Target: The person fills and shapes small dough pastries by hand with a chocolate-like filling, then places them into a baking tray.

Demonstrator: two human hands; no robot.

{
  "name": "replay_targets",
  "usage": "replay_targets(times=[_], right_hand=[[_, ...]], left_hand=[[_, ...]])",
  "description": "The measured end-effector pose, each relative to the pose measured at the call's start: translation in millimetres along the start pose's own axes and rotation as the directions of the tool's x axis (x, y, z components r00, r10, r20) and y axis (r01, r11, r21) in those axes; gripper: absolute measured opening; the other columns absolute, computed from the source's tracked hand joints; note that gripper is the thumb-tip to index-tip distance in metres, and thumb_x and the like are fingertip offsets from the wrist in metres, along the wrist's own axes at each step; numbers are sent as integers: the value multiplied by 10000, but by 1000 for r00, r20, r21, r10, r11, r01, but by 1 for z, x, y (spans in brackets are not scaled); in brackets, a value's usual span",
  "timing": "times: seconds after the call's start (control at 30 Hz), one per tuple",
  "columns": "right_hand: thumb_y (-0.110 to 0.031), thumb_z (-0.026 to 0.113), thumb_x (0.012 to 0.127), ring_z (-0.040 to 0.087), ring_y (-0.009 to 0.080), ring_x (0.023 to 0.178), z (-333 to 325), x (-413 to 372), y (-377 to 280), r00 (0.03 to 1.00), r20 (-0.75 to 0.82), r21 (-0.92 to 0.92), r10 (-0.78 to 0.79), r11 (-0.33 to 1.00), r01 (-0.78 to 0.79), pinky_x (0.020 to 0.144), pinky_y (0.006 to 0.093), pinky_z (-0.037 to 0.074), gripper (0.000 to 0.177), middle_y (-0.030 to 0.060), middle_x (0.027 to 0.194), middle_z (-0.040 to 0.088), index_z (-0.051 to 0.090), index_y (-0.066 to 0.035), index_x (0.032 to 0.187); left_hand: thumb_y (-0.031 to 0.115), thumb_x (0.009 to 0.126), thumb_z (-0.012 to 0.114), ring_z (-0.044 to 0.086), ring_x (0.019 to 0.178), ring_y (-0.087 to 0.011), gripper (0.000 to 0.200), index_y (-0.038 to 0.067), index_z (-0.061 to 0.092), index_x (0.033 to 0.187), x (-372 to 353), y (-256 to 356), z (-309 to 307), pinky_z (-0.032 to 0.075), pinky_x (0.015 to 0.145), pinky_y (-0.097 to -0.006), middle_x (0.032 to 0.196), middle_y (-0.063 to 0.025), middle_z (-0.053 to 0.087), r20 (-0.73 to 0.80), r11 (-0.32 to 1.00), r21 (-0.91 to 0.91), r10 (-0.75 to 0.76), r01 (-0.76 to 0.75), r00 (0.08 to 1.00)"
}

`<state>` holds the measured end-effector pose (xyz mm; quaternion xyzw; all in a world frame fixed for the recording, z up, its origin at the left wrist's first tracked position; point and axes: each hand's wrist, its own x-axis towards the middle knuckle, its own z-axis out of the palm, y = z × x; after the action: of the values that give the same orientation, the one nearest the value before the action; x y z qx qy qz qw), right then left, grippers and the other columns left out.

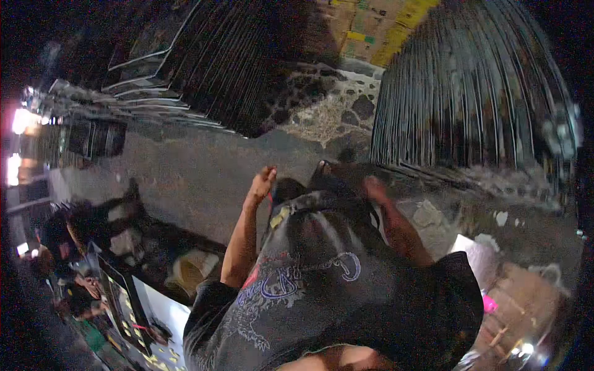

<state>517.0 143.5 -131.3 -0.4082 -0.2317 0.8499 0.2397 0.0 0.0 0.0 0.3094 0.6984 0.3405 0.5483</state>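
Observation:
My left hand (pixel 264 181) hangs in front of my body with its fingers curled in, and I see nothing held in it. A thin red line shows beside its wrist, too small to name. On the other side, my right hand (pixel 375 187) is dark and smeared by motion, so its fingers do not show clearly. It is near the foot of the right stack of thin dark upright sheets (pixel 458 105), apparently apart from it. My dark printed shirt (pixel 322 272) fills the lower middle, and part of one foot (pixel 324 166) shows below my waist.
Another tall stack of dark sheets (pixel 216 74) rises ahead on the left. Between the stacks lies a wet-looking, patchy floor (pixel 334 111), with yellow-brown cardboard (pixel 377 28) beyond. At lower left, other people's hands (pixel 93 287) are by a table with small yellowish pieces (pixel 127 309).

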Motion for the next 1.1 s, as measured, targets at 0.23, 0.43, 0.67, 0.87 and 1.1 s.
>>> replay_targets(times=[0.23,0.43,0.67,0.87,1.1], right_hand=[[-221,576,1013,627,113,900,320,218,-320,955,92,-660,-280,702,270,754,270,507,291,29,1026,650,577,-82,1268],[-221,601,996,661,149,902,479,306,-366,912,340,-415,-230,833,366,797,301,538,277,57,1041,677,610,-56,1219],[-239,638,982,679,177,928,566,350,-407,877,439,-513,197,856,64,838,326,558,319,77,1056,693,608,-38,1228],[-249,668,944,645,248,938,611,474,-487,938,344,-75,30,997,-4,866,412,555,234,100,1007,656,582,-75,1075],[-185,330,1059,559,263,894,675,531,-527,992,44,20,120,992,-121,889,443,490,290,95,995,598,576,-34,1084]], left_hand=[[358,1057,487,651,879,-144,411,34,622,1272,0,216,-22,495,789,-301,1029,-117,705,-390,966,-99,181,-237,903],[327,1061,496,565,668,-87,387,19,644,1243,50,305,-77,473,621,-270,978,-70,691,-629,927,-115,210,-357,748],[213,1067,488,601,691,-74,296,37,673,1216,94,449,-130,498,639,-246,862,-27,647,-734,899,-92,230,-429,639],[64,989,568,653,811,-168,230,56,693,1182,127,514,-161,515,754,-295,901,-79,699,-760,849,341,501,-403,414],[94,916,658,566,1168,-297,299,78,669,1214,181,542,-173,427,1009,-405,1221,-122,625,-848,859,510,510,-40,145]])
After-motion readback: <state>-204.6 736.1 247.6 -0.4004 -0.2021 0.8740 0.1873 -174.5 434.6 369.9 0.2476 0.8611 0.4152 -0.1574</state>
